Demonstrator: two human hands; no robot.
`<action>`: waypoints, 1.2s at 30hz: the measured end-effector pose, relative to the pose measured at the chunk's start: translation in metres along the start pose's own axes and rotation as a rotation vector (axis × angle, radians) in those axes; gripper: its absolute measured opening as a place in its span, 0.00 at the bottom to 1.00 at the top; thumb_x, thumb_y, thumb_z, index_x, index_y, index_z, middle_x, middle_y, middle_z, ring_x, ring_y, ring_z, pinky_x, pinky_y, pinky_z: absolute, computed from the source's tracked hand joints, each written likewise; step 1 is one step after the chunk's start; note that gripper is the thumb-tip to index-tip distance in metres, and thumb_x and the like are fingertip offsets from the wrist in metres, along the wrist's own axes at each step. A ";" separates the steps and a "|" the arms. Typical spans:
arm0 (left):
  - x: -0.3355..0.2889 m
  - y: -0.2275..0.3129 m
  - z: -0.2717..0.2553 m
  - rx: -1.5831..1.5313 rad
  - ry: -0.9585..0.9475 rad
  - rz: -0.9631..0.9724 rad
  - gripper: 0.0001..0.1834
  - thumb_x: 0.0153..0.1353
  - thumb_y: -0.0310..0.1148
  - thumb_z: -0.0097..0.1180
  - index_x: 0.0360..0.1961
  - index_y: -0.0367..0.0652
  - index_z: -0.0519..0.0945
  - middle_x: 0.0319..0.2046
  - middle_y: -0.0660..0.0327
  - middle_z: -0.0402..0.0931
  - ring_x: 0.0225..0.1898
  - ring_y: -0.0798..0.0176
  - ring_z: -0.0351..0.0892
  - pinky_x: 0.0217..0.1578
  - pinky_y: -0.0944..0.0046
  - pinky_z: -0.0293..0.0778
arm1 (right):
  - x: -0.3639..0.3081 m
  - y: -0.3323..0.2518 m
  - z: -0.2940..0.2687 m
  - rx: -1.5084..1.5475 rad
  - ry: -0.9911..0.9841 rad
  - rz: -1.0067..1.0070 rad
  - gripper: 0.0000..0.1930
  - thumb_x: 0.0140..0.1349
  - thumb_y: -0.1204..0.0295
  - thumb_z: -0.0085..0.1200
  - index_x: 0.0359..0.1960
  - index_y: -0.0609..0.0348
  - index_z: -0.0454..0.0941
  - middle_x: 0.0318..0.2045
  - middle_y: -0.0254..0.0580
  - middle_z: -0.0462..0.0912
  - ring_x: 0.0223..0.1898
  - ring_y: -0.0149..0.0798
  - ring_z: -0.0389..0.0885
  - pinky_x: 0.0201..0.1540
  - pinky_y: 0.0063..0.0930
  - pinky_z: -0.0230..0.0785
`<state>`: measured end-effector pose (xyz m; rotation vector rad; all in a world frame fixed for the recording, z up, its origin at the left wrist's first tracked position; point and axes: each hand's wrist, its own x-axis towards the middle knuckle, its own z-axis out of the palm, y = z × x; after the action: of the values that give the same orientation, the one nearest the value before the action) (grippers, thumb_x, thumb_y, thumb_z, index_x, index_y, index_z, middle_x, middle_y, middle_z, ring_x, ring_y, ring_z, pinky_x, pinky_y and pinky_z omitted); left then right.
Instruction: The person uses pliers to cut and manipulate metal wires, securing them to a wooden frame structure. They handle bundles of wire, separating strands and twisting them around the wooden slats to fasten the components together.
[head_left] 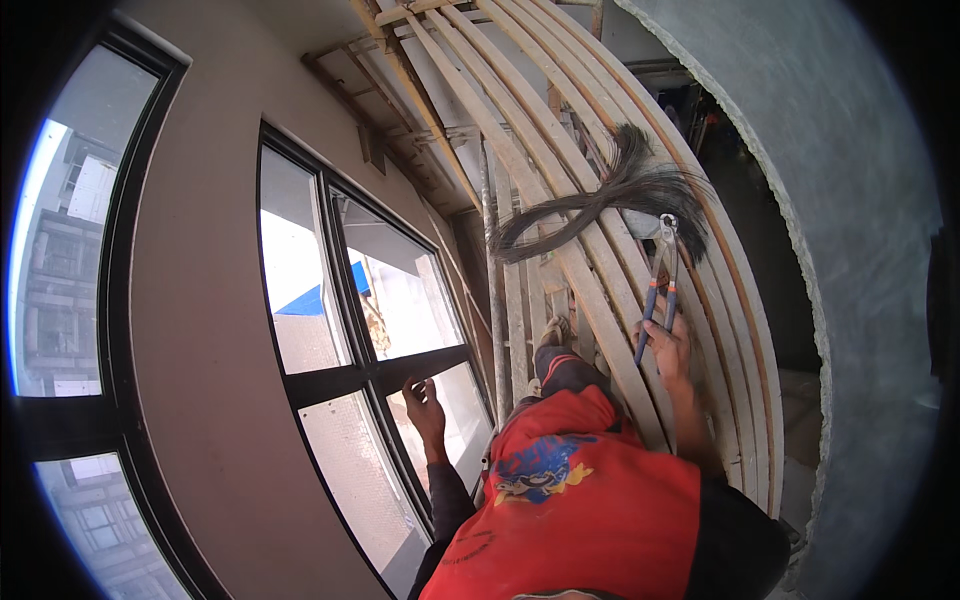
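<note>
My right hand [668, 345] is closed round the blue and orange handles of a pair of pincers [671, 262]. Their metal jaws point away from me, close to a bundle of thin dark wire [590, 205]. That bundle lies across the wooden planks, looped at one side and splayed at its loose ends. On the other side, my left hand [425, 410] is raised by the black crossbar of a window frame [330, 382]. Its fingers are loosely bent and apart, with nothing visible in them. Whether it touches the frame I cannot tell.
Long, narrow planks [590, 275] with gaps between them run ahead of me, and my foot [557, 328] rests among them. A rough-edged grey concrete surface [850, 150] rises on the right, beside a dark gap [745, 190]. A plain wall [215, 270] holds the windows on the left.
</note>
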<state>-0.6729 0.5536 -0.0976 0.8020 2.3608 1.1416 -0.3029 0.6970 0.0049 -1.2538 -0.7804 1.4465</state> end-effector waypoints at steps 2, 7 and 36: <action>0.046 0.069 0.020 0.015 -0.117 0.181 0.28 0.61 0.39 0.55 0.56 0.33 0.64 0.42 0.44 0.75 0.42 0.51 0.77 0.43 0.56 0.72 | 0.015 0.000 0.007 0.026 0.062 -0.011 0.24 0.57 0.79 0.47 0.57 0.67 0.62 0.35 0.42 0.73 0.30 0.34 0.76 0.33 0.29 0.74; 0.100 0.206 0.106 0.087 -0.385 0.771 0.30 0.58 0.41 0.59 0.55 0.34 0.65 0.47 0.43 0.71 0.49 0.47 0.73 0.48 0.54 0.69 | 0.039 0.004 0.020 -0.004 0.105 0.023 0.23 0.58 0.79 0.47 0.57 0.66 0.63 0.34 0.39 0.72 0.30 0.32 0.76 0.33 0.26 0.73; 0.121 0.287 0.271 0.274 -1.199 1.145 0.29 0.53 0.30 0.53 0.54 0.24 0.61 0.46 0.35 0.65 0.49 0.37 0.66 0.52 0.48 0.61 | -0.005 0.003 0.025 -0.629 0.662 -0.120 0.24 0.54 0.76 0.55 0.54 0.65 0.68 0.51 0.48 0.66 0.50 0.48 0.70 0.52 0.34 0.64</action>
<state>-0.5182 0.9322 -0.0393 2.2405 0.9421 0.3075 -0.3282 0.6953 0.0099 -1.9768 -0.8443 0.6066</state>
